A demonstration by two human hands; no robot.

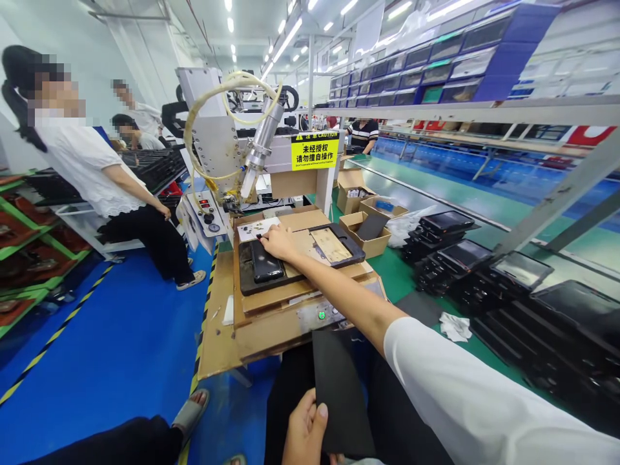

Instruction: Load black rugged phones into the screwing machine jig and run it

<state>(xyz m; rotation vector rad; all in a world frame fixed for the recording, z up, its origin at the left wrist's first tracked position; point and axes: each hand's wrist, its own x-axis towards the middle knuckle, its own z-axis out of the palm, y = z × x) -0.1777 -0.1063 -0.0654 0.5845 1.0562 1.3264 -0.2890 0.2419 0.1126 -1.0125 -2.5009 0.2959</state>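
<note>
My right hand (279,244) reaches forward with its fingers bent against the far right edge of a black, rounded casing (267,263), which looks like the shell of a handheld device. The casing lies in the left part of a dark fixture (247,279) on the machine's cardboard-covered bed. To its right is a fixture frame (359,252) with a tan inner plate. Low in my lap, my left hand (306,426) pinches a flat black sheet (341,394) by its left edge, thumb on top. Above the bed hangs a slanted metal dispensing head (261,145).
A yellow caution sign (314,152) hangs on the machine's crossbar. Open cartons (368,239) and stacked black frames (547,342) stand on the right. A co-worker (92,161) leans at the left near a green rack (33,239). Blue drawer bins (426,64) line the upper shelf.
</note>
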